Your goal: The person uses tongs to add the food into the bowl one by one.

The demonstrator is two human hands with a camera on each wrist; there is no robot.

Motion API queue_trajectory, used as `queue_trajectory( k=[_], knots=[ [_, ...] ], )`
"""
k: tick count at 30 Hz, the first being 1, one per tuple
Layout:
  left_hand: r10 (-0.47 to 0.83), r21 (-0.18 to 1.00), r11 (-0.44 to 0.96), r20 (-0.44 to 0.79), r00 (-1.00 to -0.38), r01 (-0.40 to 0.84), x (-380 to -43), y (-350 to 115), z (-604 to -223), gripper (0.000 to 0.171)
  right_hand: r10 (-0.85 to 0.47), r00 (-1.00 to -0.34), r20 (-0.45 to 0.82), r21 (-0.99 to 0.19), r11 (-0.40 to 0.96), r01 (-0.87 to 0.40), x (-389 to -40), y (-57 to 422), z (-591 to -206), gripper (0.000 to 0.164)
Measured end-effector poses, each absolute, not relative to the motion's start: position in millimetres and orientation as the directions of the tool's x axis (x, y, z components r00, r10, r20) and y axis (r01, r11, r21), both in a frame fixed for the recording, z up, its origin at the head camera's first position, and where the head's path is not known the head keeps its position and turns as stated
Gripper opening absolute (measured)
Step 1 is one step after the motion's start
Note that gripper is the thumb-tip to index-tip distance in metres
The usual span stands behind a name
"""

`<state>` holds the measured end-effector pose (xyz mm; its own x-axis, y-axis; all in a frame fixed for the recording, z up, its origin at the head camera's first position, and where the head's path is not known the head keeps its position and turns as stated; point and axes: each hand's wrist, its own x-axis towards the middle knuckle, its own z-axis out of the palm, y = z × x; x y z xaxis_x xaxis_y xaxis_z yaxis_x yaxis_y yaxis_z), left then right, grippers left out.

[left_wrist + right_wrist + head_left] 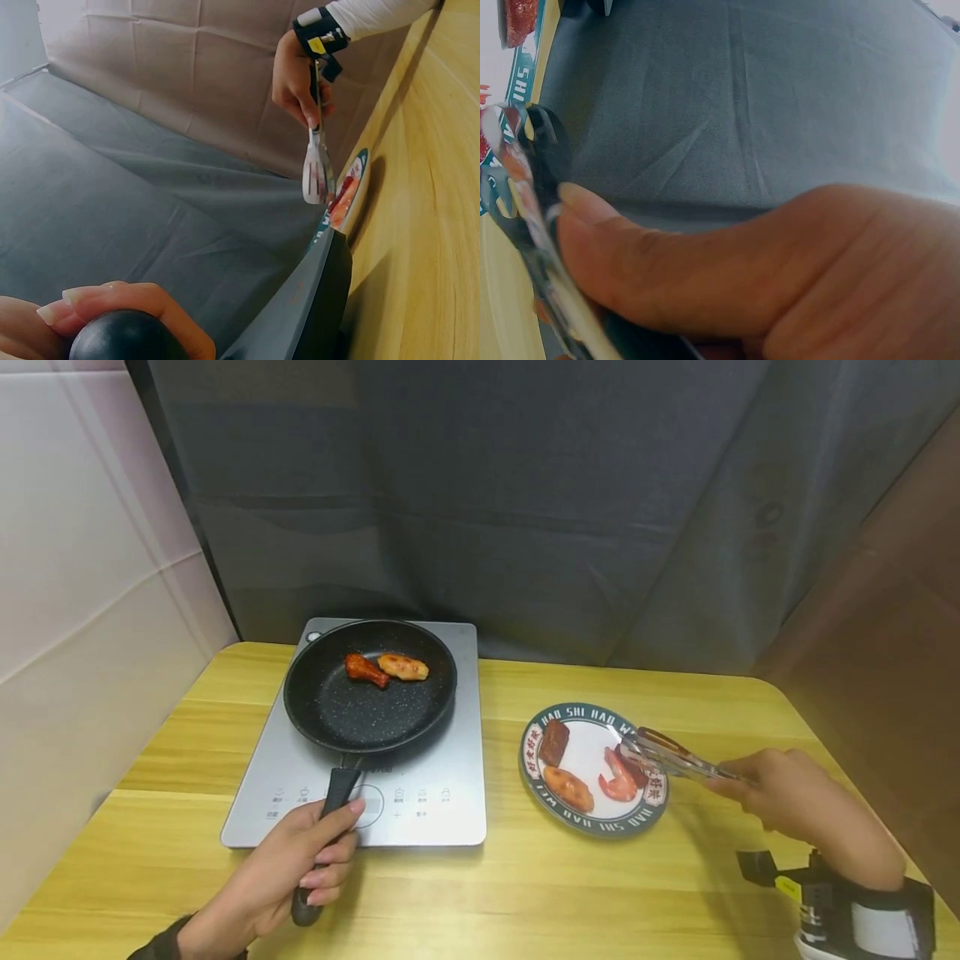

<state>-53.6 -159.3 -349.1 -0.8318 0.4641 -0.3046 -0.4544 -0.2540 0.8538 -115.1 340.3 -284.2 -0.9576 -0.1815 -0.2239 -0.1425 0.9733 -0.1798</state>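
Observation:
My left hand [307,860] grips the black handle [341,789] of a frying pan [367,718] that sits on a silver induction cooktop [450,735]. In the pan lie a chicken drumstick [365,670] and a chicken wing [403,667], side by side. My right hand [806,802] holds metal tongs [678,756], their tips over the right side of a plate [600,831]. On that plate are a shrimp [618,777], another wing [568,788], a brown block of meat [554,742] and a dark red piece [633,767] partly hidden beneath the tongs.
The wooden table [510,893] runs between cooktop and plate and in front of both. A dark grey cloth [525,510] hangs behind it, with a white panel [90,568] at left and a brown one [885,610] at right.

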Motion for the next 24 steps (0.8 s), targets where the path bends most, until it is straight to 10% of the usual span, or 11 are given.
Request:
queue_trajectory(
  k=[24],
  knots=[
    [0.454,0.858,-0.255,-0.302,-0.839,-0.446,-53,-157,-352,0.032,-0.263,-0.951,-0.160,-0.158,0.958,-0.239,-127,337,-300,0.028]
  ],
)
